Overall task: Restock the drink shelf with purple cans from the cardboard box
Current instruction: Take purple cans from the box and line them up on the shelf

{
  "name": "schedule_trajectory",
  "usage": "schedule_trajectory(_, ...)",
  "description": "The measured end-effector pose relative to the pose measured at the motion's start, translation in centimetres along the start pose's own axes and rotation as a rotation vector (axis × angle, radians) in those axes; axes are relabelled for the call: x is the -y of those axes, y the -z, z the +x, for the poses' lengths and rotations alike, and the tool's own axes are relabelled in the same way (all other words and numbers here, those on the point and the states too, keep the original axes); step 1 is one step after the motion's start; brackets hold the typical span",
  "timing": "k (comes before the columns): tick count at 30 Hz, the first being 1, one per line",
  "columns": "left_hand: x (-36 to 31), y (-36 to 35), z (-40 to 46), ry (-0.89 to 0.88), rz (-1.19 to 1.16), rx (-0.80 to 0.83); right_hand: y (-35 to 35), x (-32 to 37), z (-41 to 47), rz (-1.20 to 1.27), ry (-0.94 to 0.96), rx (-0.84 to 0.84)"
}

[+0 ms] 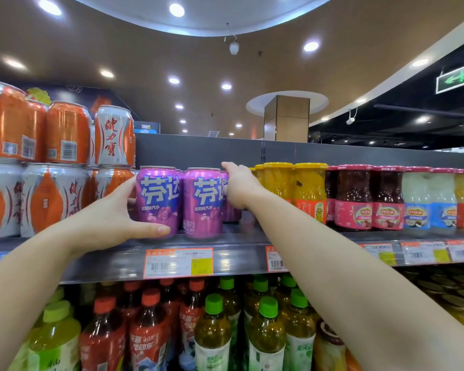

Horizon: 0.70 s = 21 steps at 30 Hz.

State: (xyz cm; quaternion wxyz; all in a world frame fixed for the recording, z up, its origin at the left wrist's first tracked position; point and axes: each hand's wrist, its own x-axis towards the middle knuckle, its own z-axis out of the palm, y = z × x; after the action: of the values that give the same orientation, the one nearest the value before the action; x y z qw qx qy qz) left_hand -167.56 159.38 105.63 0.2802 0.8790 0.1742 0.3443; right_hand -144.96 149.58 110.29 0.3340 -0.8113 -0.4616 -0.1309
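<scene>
Both your hands are up at the drink shelf point(239, 253), on the purple cans.

At nine o'clock you have the orange-and-silver cans point(65, 167), stacked in two tiers; at least four show in the top tier, more run off the edge. Your left hand point(110, 215) wraps the first front purple can point(157, 202), thumb curled along its base at the front, fingers hidden behind its left side. A second front purple can point(202, 203) stands just beside it, both upright near the shelf edge. Your right hand point(240, 187) closes round a third purple can point(232, 212) set further back; rims of others show behind, uncountable. Toward three o'clock stand yellow-lidded jars point(310, 194), then red-lidded jars point(370, 199). At six o'clock, bottles point(212, 328) fill the lower shelf.
</scene>
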Motion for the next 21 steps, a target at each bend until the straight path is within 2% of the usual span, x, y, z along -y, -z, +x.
schedule_trajectory(3,0.1,0.1,-0.1,0.004,0.011,0.003,0.3,-0.3,0.3,0.084,0.026,-0.026)
schedule_trajectory(9,-0.1,0.0,-0.1,0.014,0.007,0.009,-1.3,-1.7,0.7,0.324,-0.075,-0.112)
schedule_trajectory(21,-0.3,0.0,-0.2,0.020,-0.009,0.023,-1.2,-1.6,0.1,0.218,-0.044,-0.180)
